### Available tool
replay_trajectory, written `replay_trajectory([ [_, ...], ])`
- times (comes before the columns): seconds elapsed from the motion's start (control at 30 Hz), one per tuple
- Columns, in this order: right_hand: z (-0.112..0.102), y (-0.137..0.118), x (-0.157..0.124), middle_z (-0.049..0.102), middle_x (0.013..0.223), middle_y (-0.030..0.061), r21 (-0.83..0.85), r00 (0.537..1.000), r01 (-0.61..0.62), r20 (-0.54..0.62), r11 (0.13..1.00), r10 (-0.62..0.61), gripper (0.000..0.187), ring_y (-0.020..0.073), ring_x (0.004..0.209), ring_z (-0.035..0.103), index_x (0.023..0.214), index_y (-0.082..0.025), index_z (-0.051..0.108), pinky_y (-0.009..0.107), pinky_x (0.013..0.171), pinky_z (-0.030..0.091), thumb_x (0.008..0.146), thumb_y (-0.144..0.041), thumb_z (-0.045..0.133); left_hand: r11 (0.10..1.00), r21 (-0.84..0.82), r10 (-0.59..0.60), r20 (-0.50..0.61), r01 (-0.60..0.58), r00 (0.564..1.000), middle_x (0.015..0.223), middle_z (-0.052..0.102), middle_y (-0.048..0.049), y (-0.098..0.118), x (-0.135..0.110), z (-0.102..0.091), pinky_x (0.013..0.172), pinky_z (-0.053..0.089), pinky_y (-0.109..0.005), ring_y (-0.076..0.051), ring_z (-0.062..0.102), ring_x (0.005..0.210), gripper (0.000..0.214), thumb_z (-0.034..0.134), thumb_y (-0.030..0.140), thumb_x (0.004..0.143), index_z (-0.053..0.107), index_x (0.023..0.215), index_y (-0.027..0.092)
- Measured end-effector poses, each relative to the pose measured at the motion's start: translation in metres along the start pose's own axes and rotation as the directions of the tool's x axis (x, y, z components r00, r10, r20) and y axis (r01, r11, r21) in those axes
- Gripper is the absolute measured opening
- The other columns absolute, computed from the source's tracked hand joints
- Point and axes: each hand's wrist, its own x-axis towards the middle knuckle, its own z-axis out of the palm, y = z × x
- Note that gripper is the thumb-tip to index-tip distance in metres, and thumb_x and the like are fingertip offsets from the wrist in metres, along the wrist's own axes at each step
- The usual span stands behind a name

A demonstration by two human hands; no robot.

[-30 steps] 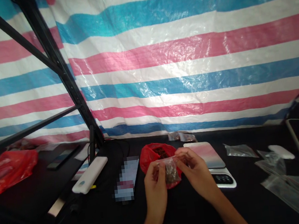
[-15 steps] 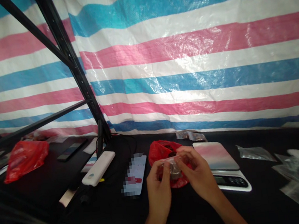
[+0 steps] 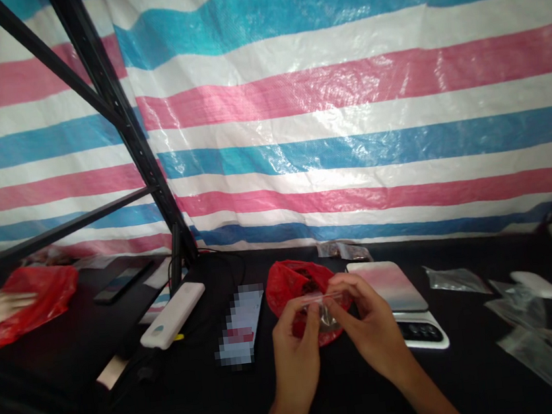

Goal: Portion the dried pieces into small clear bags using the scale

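A small clear plastic bag (image 3: 327, 321) is pinched at its top edge between my two hands. My left hand (image 3: 299, 344) closes thumb and fingers on its left side, and my right hand (image 3: 368, 319) grips the right side the same way. Something greyish-brown shows through the plastic, too unclear to name. Just behind the hands lies a red plastic bag (image 3: 280, 286), its mouth open on dark contents. To the right of my right hand sits a white kitchen scale (image 3: 389, 287), its front partly covered by that hand.
Left of my hands lie a phone (image 3: 244, 323) and a white power bank (image 3: 173, 315). Clear bags (image 3: 456, 278) and a white mouse-like object (image 3: 537, 285) lie right. Filled packets (image 3: 343, 250) rest behind. Another person's hand (image 3: 3, 308) touches a second red bag (image 3: 52, 299).
My view has turned slightly right. My fingers have drawn closer together along the clear bag's top edge. Another person's hand has appeared at the far left, over the other red bag.
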Motion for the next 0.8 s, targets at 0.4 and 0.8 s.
replay_trajectory([
  [0.4, -0.011, -0.005, -0.01, 0.07, 0.086, 0.0006, 0.034, 0.999, -0.032, 0.032, 0.999, 0.031, 0.026, 0.0179, 0.081, 0.067, 0.104, -0.025, 0.065, 0.03, 0.076, 0.054, 0.084, -0.038, 0.077, 0.947, 0.167, 0.277, 0.02, -0.276, 0.961, 0.089, 0.076, -0.0063, 0.006, -0.008, 0.005, 0.081, 0.057, -0.031, -0.021, 0.072, 0.087, 0.02, 0.067, 0.034, 0.093, 0.074, 0.081, 0.02],
  [0.8, -0.049, -0.013, -0.006, 0.073, 0.074, 0.0014, -0.052, 0.999, -0.041, -0.023, 0.998, 0.04, 0.031, 0.0196, 0.071, 0.068, 0.092, -0.023, 0.073, 0.031, 0.069, 0.057, 0.074, -0.045, 0.085, 0.933, 0.206, 0.286, 0.07, -0.294, 0.956, 0.097, 0.078, -0.0083, 0.001, -0.008, 0.012, 0.087, 0.056, -0.035, -0.023, 0.072, 0.093, 0.03, 0.055, 0.04, 0.1, 0.078, 0.096, 0.021],
])
